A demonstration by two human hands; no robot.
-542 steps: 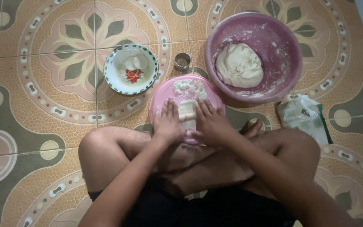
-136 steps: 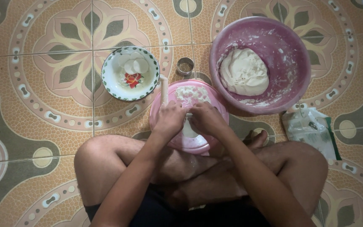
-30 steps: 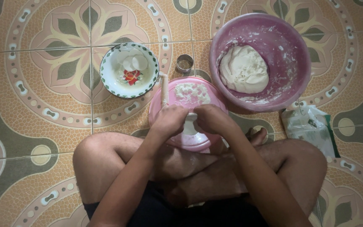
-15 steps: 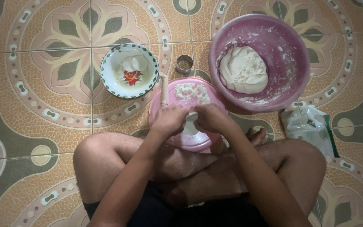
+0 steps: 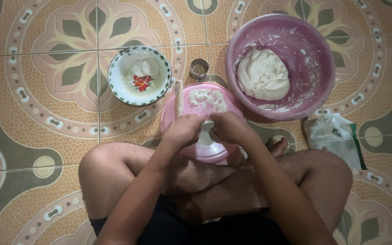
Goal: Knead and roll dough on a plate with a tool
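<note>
I sit cross-legged on a tiled floor. My left hand (image 5: 183, 131) and my right hand (image 5: 228, 128) meet over a pink round lid (image 5: 180, 119) and pinch a small piece of white dough (image 5: 206, 128) between their fingers. Scraps of flattened dough (image 5: 206, 98) lie on the far part of the lid. A thin wooden rolling pin (image 5: 178, 98) rests along the lid's left side. A big pink bowl (image 5: 311, 50) at the upper right holds a large lump of dough (image 5: 262, 75).
A patterned white dish (image 5: 121, 86) with a few round dough discs (image 5: 144, 66) stands at the upper left of the lid. A small metal ring cutter (image 5: 199, 68) sits between dish and bowl. A plastic flour bag (image 5: 334, 137) lies by my right knee.
Long before, both hands pressed dough flat on the lid. Over the last second they have stayed together over the lid, working the small piece with only slight finger movement.
</note>
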